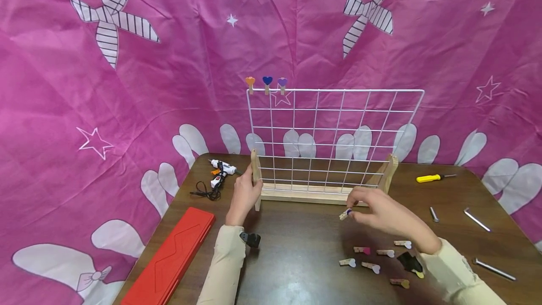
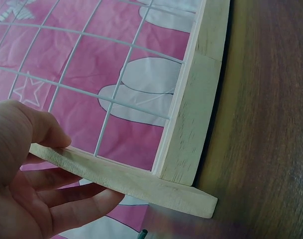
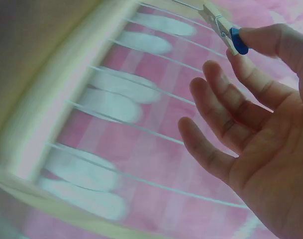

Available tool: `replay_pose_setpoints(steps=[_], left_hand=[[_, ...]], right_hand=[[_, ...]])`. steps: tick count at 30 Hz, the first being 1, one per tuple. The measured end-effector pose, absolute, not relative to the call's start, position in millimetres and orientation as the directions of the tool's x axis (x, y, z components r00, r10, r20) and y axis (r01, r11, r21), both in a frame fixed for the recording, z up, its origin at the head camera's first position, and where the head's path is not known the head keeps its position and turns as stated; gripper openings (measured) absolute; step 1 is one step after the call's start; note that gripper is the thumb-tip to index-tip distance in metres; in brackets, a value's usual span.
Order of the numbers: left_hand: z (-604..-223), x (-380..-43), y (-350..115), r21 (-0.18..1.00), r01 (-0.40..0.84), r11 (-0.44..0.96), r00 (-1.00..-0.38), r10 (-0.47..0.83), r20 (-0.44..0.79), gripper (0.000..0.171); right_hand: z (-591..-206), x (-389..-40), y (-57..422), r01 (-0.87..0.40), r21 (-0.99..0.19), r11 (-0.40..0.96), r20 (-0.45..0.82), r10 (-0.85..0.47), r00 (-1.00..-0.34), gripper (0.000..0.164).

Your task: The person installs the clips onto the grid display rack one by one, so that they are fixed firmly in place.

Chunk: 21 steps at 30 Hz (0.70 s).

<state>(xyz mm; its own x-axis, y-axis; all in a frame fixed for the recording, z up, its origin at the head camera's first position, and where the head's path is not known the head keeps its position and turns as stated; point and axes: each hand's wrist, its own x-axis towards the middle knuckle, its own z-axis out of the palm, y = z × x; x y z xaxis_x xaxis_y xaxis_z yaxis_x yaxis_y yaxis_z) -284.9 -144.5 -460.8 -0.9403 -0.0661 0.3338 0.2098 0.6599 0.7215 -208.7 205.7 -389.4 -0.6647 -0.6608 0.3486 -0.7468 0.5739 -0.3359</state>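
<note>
My left hand (image 1: 245, 192) grips the left wooden side post (image 2: 126, 177) of a stand that holds a white wire grid (image 1: 334, 130); its thumb is on one face and the fingers wrap behind. Between thumb and index finger, my right hand (image 1: 377, 208) pinches a small wooden clothespin (image 3: 218, 26) with a blue heart, in front of the grid's lower right part. The other right fingers are loosely bent. Three clothespins sit on the grid's top wire at the left: an orange heart (image 1: 251, 84), a dark blue heart (image 1: 267, 84) and a purple heart (image 1: 282, 84).
Several heart clothespins (image 1: 370, 267) lie on the table (image 1: 292, 267) below my right hand. At left are a red case (image 1: 169, 258) and a white glue gun (image 1: 224, 167) with its cord. A yellow screwdriver (image 1: 429, 178), a hex key (image 1: 477, 219) and bolts (image 1: 494, 269) lie at right.
</note>
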Motion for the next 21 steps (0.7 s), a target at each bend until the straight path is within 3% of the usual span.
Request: replay_pose_setpoints(steps=[5, 11, 21], left_hand=[[-461, -285, -145, 0.725, 0.211, 0.656, -0.940, -0.068, 0.335, 0.060], [-460, -285, -145, 0.730, 0.206, 0.651, -0.942, -0.070, 0.329, 0.055], [-462, -284, -146, 0.739, 0.206, 0.642, -0.947, -0.060, 0.316, 0.054]], right_hand=[[-330, -211, 197, -0.781, -0.161, 0.603, 0.428, -0.671, -0.606, 0.015], [-261, -225, 175, -0.815, 0.057, 0.576, 0.518, -0.715, -0.469, 0.018], [-185, -254, 129, -0.678, 0.253, 0.690, 0.514, -0.690, -0.510, 0.006]])
